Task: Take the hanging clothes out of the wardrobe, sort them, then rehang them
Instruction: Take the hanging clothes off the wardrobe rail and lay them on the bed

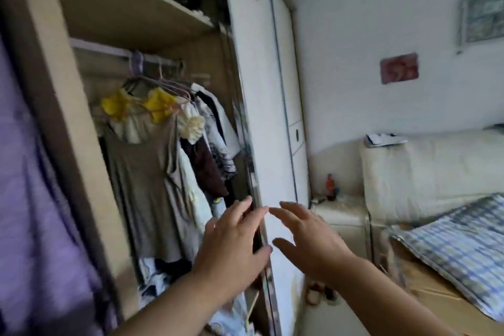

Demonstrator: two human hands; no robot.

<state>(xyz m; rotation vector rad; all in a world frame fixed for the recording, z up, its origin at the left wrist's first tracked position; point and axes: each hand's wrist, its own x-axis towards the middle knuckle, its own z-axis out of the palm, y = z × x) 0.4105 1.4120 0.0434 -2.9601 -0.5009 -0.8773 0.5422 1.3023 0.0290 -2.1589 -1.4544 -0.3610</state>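
With the left hand (231, 243) and right hand (308, 237) both open and empty at the sliding door (261, 117) edge, push it fully aside before reaching to 10 o'clock for the hanging clothes (152, 150): one rail (103, 49), roughly five garments, blurred.

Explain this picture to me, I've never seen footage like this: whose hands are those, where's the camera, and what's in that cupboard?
There is no machine here. The camera sits on a person's head, looking forward and down, so the two bare arms are their own. The left hand is at the edge of the white sliding door; the right hand is spread in front of that door. Neither holds anything. Inside the open wardrobe, clothes hang from a rail, the nearest being a grey-brown dress on a hanger. A bed is on the right.
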